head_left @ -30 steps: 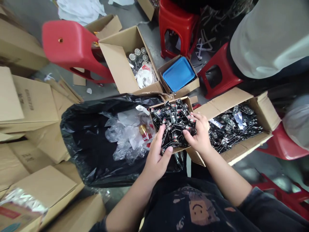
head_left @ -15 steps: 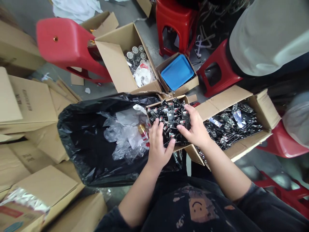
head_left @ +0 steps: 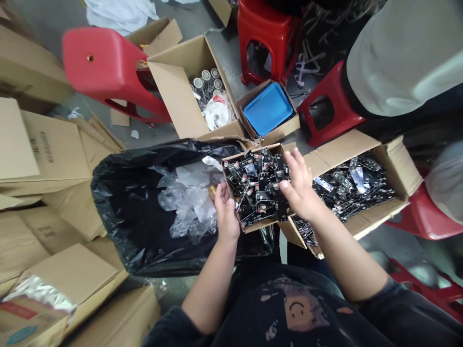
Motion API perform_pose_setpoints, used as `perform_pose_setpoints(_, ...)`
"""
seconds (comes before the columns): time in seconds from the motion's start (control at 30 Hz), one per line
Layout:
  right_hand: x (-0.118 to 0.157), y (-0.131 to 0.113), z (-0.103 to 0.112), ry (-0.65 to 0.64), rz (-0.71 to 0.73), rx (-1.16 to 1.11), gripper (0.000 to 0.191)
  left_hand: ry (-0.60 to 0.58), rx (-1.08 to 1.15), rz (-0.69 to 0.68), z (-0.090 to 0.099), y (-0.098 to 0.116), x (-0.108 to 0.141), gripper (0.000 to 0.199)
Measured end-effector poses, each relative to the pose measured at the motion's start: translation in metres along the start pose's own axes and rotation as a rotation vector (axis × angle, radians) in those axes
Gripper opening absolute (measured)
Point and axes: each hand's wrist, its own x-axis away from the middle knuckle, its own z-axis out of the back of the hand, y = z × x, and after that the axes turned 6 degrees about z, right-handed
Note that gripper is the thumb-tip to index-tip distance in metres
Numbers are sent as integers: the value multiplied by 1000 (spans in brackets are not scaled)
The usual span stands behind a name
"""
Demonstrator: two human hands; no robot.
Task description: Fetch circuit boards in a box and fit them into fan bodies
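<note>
A small cardboard box (head_left: 260,224) stands in front of me, filled with black printed cards (head_left: 258,185) that bear small red and white marks. My left hand (head_left: 227,216) is at the box's left wall, fingers slightly bent and thumb apart; whether it touches the wall I cannot tell. On the opposite side, my right hand (head_left: 303,188) is spread over the box's right edge, its thumb close to the cards. Neither hand grips anything that I can see.
To the left lies a black plastic bag (head_left: 137,241) with crumpled clear wrapping. A long carton (head_left: 383,217) of similar cards is at right. Beyond are a carton (head_left: 170,91) of reels, a blue tray (head_left: 268,108) and red stools (head_left: 94,58). A person in pale clothing (head_left: 405,58) sits nearby.
Both hands have moved from over the cards out to the box's sides, the left one left and down, the right one to the right. More of the cards shows.
</note>
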Motion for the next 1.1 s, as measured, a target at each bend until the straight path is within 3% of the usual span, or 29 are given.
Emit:
perform_pose_setpoints(0.07,-5,14,6,96,-49,-84,78,-2,16,70,1,-5,0,70)
perform_pose_setpoints(0.13,-10,29,8,99,-175,-263,86,-16,28,126,2,-9,-1,69)
perform_pose_setpoints(0.27,-14,43,3,-103,-430,-748,85,-51,81,196,-2,-18,-4,69)
perform_pose_setpoints(0.37,-13,35,-1,-165,-502,-895,75,-53,93,201,-8,-21,-6,67)
perform_pose_setpoints(0.6,-15,-1,-4,-67,-502,-777,70,-46,141,253,-16,-15,-7,62)
perform_pose_setpoints(0.77,-5,-16,3,-58,-507,-716,69,-33,176,279,-17,0,7,57)
perform_pose_setpoints(0.93,28,-39,22,-22,-545,-713,66,-85,151,294,-14,21,41,60)
perform_pose_setpoints(1.1,77,-52,44,108,-496,-677,69,-210,48,256,-15,42,72,64)
